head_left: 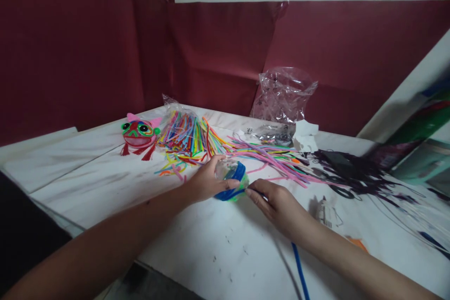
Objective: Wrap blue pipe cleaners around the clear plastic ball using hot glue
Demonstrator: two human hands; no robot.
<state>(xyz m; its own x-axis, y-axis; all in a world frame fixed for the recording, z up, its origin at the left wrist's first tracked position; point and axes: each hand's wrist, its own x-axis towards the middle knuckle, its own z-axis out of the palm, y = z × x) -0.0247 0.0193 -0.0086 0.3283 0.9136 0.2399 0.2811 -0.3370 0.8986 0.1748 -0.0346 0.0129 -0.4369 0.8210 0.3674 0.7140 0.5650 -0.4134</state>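
My left hand (207,182) is closed around a clear, rounded plastic piece (225,168), partly covered with blue and green fuzzy strips. It is held just above the white table. On its right side, my right hand (269,197) pinches a blue pipe cleaner (298,267) against the blue band. The pipe cleaner's long loose end hangs below my right wrist toward the lower edge of view. Fingers hide part of the plastic piece, so its full shape does not show.
A pink and red animal-face craft (140,133) with tassels stands at the left. Colourful pipe cleaners (186,136) spread across the back, near a crumpled clear bag (284,96). Black scissors (341,191), dark strips (351,168) and a white glue gun (325,213) lie at the right.
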